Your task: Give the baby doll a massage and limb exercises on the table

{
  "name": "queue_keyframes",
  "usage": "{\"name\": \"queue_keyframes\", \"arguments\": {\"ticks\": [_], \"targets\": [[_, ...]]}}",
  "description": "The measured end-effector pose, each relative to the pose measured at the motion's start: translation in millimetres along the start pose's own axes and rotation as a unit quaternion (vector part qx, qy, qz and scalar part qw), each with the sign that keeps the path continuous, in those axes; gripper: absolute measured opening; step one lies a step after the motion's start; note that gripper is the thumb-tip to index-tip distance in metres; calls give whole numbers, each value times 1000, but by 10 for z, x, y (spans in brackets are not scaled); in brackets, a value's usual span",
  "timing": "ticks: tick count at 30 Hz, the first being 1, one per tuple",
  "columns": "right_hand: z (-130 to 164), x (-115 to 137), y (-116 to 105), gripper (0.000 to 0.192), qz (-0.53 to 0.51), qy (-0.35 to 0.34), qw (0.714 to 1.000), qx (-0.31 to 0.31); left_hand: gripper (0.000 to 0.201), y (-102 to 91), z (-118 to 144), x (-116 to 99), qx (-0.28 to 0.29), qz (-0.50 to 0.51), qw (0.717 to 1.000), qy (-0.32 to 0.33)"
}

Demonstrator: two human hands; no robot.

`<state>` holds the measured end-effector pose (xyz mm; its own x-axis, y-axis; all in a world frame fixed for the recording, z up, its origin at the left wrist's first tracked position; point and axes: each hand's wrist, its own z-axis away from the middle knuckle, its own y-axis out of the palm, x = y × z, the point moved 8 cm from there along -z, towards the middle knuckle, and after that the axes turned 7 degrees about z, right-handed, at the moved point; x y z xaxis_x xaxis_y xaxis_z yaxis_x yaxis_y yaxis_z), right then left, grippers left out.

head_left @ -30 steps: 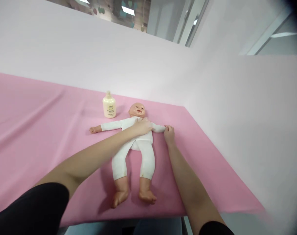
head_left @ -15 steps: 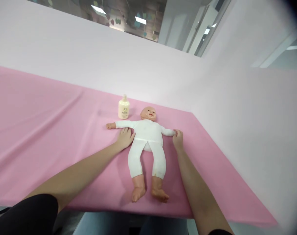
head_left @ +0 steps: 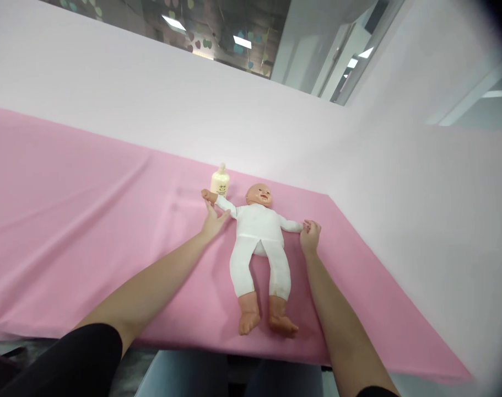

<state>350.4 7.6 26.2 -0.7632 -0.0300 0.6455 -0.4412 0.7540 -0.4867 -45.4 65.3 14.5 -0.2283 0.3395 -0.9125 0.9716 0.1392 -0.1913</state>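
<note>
A baby doll (head_left: 259,225) in a white long-sleeved top and trousers lies on its back, its bare feet towards me. My left hand (head_left: 214,222) is beneath the doll's arm on the left and holds it up, thumb and fingers spread around the sleeve. At the doll's other arm, my right hand (head_left: 311,236) has its fingers closed round the small hand, which is mostly hidden. Behind the raised arm stands a cream pump bottle (head_left: 220,181), its lower part partly covered by the doll's hand.
Pink cloth (head_left: 110,220) with a few creases covers the table. A white wall (head_left: 184,105) rises behind it and along the right side, with a window (head_left: 217,33) above. The table's front edge runs just before my legs (head_left: 188,375).
My left hand has gone from lying flat beside the doll to lifting its arm up and inward. My right hand stays on the other arm. The view has shifted slightly.
</note>
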Motion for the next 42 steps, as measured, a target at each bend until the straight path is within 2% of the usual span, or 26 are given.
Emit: {"name": "queue_keyframes", "arguments": {"ticks": [3,6,8,10,13,15,18,20,26,31,35,42], "targets": [[38,292,-115,31,-23,-63,997,-31,90,-84,-120,119,-39,198,979,-36],[94,746,-150,38,-66,-98,993,-30,59,-154,-169,232,-92,258,958,-85],[136,1113,-19,41,-94,-100,990,38,36,-175,-149,195,-114,266,954,-74],[228,1539,206,45,-133,-119,974,142,23,-133,-96,73,-98,272,957,-36],[476,2129,554,53,-148,-188,929,283,20,50,30,-202,4,264,964,42],[683,2357,770,62,-144,-225,892,366,22,143,117,-329,55,237,967,70],[954,2433,1016,70,-149,-239,840,464,22,168,187,-427,74,176,977,94],[1037,2412,1074,74,-157,-258,828,473,20,163,213,-483,80,132,981,117],[1003,2304,1094,73,-190,-236,843,445,11,253,303,-599,89,44,977,189],[997,2293,1116,70,-191,-233,849,435,6,281,401,-745,106,47,952,284],[966,2286,1077,62,-181,-247,867,393,9,267,498,-888,125,8,924,361],[982,2334,1043,51,-233,-235,844,421,19,323,622,-954,138,-67,881,448]]}}
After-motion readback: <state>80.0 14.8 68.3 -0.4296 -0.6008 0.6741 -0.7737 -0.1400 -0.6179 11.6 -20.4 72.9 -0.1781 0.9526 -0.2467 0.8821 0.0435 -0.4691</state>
